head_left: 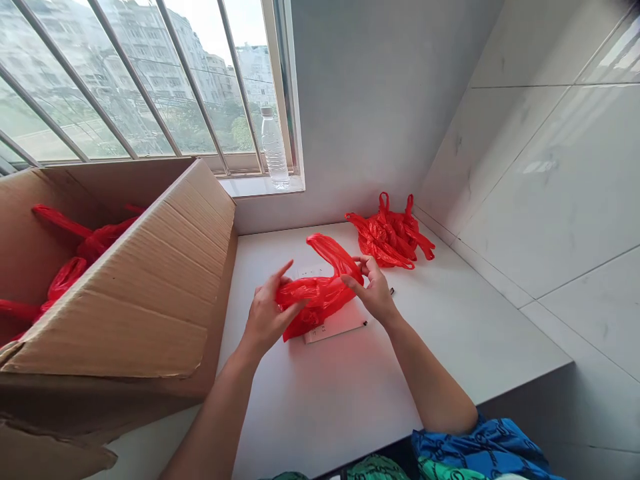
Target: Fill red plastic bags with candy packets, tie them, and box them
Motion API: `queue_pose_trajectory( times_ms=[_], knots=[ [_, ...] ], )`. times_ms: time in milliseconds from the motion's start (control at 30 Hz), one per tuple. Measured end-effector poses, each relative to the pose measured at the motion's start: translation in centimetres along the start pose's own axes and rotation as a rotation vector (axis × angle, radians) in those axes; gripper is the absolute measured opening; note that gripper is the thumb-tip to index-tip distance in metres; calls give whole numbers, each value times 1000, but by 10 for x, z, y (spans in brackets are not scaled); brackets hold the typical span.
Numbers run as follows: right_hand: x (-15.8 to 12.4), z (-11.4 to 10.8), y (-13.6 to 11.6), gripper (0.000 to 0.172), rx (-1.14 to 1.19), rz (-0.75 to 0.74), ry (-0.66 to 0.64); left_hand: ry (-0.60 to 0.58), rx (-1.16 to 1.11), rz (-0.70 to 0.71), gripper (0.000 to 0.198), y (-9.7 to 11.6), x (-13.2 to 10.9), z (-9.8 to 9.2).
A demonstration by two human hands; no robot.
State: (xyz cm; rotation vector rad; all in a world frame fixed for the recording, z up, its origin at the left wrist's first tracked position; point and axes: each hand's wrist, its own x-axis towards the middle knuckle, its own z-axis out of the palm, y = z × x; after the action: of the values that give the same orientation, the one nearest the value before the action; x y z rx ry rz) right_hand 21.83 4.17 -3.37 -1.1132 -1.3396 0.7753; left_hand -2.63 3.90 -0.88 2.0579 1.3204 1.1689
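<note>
A crumpled red plastic bag [320,290] lies over a small white card [340,323] in the middle of the white counter [350,393]. My left hand [267,313] grips the bag's left end, fingers curled round the plastic. My right hand [373,287] pinches the bag's right side near its raised handle loop. A pile of folded red bags [393,233] sits beyond my right hand near the back corner.
A large open cardboard box [150,287] with more red bags [75,257] inside fills the left side. A clear plastic bottle [275,147] stands on the window sill. Tiled wall [550,167] borders the counter on the right.
</note>
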Motion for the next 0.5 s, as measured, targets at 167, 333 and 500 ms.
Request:
queue_pose_trajectory(
  times_ms=[167,333,500],
  knots=[
    [10,-21,1,22,161,77,154,-237,39,231,28,17,-2,-21],
    [10,-55,12,11,596,409,-8,-407,117,325,24,20,-12,-38],
    [0,-58,10,21,756,576,-142,-455,274,268,22,27,-13,-18]
  ],
)
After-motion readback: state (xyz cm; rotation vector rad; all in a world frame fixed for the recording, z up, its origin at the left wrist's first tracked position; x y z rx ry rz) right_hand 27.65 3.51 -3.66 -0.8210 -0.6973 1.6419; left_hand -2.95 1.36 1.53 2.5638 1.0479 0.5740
